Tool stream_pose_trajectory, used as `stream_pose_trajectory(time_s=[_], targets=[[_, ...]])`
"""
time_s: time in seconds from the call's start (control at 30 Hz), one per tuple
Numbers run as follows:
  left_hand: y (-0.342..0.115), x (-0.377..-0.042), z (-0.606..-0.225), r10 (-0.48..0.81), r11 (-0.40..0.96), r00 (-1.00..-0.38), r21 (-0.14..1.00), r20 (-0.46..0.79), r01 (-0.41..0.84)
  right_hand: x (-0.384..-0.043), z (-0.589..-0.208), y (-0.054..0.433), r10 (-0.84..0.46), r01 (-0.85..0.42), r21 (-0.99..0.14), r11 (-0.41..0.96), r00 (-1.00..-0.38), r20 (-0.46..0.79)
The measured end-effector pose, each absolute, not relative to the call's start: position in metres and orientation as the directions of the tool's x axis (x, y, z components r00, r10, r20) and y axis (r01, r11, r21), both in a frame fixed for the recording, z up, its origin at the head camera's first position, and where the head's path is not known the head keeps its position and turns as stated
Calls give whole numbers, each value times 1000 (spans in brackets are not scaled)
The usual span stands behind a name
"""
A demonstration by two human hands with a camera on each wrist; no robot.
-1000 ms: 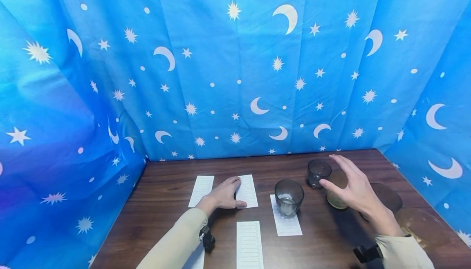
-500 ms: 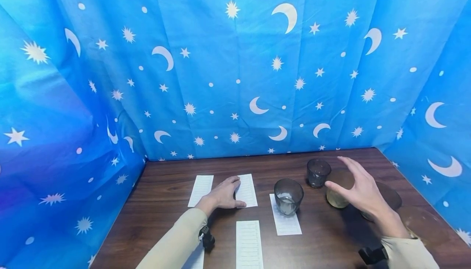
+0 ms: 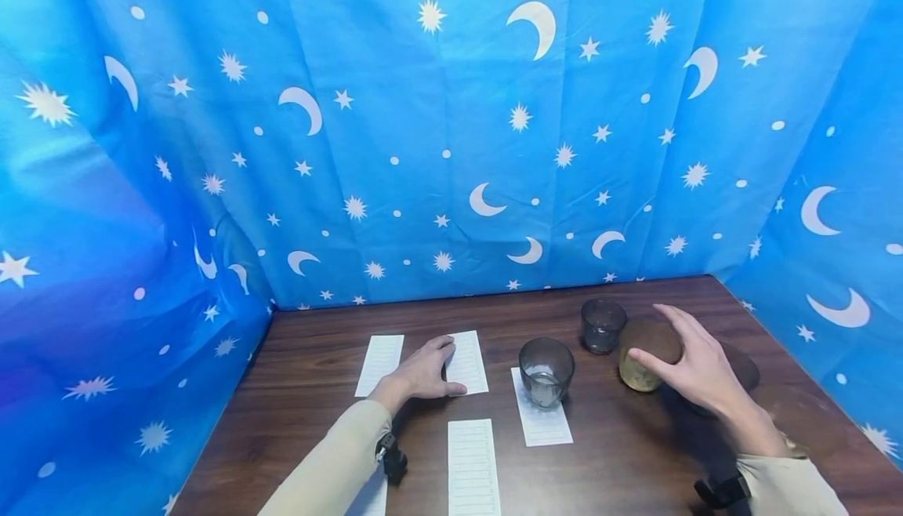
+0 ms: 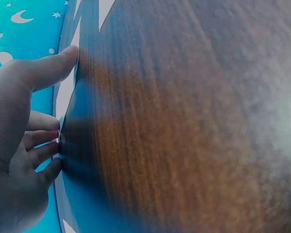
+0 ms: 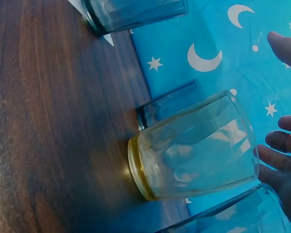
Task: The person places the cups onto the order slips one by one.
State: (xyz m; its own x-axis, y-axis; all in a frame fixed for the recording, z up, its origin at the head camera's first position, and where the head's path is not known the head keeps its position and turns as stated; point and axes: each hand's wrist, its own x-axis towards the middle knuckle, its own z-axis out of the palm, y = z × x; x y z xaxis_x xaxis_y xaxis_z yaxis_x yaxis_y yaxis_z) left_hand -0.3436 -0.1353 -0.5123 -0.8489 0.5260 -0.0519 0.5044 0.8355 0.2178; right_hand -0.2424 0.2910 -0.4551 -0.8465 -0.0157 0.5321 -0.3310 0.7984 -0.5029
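As left hand (image 3: pixel 422 371) touches paper (image 3: pixel 469 361): four more papers (image 3: pixel 473 465), five glasses (image 3: pixel 547 363).

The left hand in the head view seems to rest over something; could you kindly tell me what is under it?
Partly under the left hand is a white paper slip, with the wooden table around it. Its right side shows; what the hand covers cannot be seen.

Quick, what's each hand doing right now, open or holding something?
Left hand: open, resting on a paper slip.
Right hand: open, near the amber glass, holding nothing.
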Motion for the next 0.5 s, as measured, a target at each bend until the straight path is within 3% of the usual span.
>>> stream_pose_trajectory(time_s=[0.5], targets=[[-137,-342,-511,534,830,-845,217,-42,514,-248,-459,289,0,-245,-478,843,-890,456]])
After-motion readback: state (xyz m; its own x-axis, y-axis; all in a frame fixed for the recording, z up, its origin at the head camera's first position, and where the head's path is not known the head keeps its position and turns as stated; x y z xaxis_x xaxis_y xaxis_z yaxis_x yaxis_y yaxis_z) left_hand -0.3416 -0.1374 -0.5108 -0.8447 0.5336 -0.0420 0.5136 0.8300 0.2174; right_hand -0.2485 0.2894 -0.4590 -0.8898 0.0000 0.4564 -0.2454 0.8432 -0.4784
